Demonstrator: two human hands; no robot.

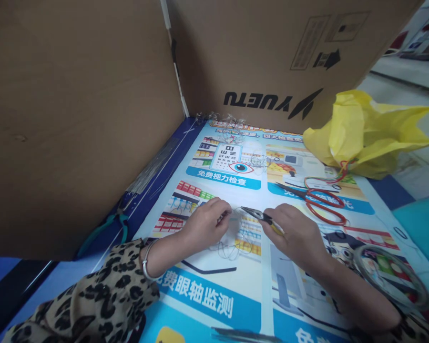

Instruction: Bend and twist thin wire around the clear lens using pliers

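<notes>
My right hand point(295, 233) is closed round needle-nose pliers point(253, 212) with yellow handles, their tip pointing left. Facing it, my left hand point(211, 220) is pinched on thin wire, and a small part of something dark shows at its fingers. Loose loops of fine wire point(240, 245) spread below and between the hands, over the printed poster point(266, 267). The plier tip is close to the wire near my left fingertips; whether it grips the wire is too fine to tell.
Red-handled scissors point(323, 202) and a yellow crumpled wrapping point(357, 133) lie right. A wire coil point(389, 276) is by my right forearm. Teal-handled pliers point(119, 221) and straight wires point(150, 166) lie left. Cardboard walls point(264, 57) stand behind and left. Wire bundles point(232, 121) sit at the back.
</notes>
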